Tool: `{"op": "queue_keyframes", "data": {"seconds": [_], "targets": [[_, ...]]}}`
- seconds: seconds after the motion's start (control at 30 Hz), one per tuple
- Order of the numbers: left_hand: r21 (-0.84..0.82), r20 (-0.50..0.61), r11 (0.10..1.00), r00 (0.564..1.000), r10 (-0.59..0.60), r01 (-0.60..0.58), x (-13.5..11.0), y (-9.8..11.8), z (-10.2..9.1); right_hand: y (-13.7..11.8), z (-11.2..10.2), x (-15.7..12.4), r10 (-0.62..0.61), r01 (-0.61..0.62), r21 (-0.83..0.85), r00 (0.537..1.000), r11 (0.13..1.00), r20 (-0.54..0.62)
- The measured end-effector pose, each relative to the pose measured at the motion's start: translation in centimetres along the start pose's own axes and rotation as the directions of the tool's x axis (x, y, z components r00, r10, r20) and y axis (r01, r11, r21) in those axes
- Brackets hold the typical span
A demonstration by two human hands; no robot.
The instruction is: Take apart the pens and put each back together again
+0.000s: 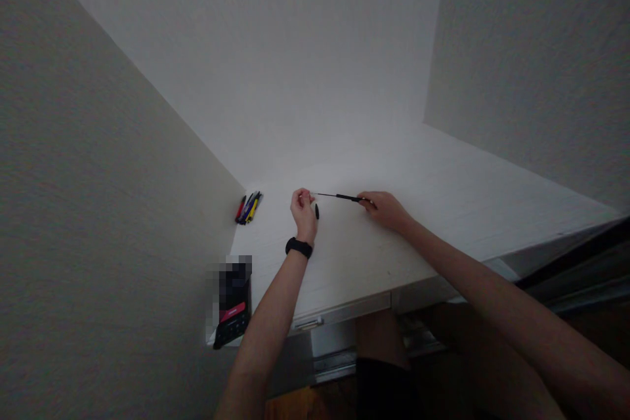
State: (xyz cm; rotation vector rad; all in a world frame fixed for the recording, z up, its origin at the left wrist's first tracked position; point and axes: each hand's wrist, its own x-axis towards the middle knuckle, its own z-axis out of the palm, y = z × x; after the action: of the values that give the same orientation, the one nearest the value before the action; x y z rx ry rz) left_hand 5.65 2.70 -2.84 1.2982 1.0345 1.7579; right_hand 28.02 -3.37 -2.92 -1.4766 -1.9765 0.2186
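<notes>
Above the white desk, my right hand is closed on the black barrel of what looks like a pen. A thin dark rod, like a pen refill, sticks out of the barrel's left end. Its pale far end meets the pinched fingertips of my left hand, which wears a black wristband. Rod and barrel form a nearly straight line between both hands. Right beside my left hand lies a small black pen cap. Fine details at the fingertips are too small to make out.
Several pens, among them red, blue and yellow ones, lie in a bunch by the left wall. A dark item with a pink band, partly pixelated, sits at the desk's left front corner. A drawer handle shows below the front edge.
</notes>
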Motion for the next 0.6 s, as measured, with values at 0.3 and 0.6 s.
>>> {"op": "queue_keyframes", "data": {"seconds": [0.3, 0.6], "targets": [[0.064, 0.030, 0.996, 0.998, 0.063, -0.065, -0.1, 0.3, -0.1, -0.1, 0.0, -0.1, 0.006, -0.006, -0.004, 1.000, 1.000, 0.007], [0.119, 0.072, 0.980, 0.986, 0.151, -0.158, -0.6, 1.3, 0.1, -0.2, 0.1, 0.0, 0.007, -0.007, 0.014, 1.000, 1.000, -0.003]]}}
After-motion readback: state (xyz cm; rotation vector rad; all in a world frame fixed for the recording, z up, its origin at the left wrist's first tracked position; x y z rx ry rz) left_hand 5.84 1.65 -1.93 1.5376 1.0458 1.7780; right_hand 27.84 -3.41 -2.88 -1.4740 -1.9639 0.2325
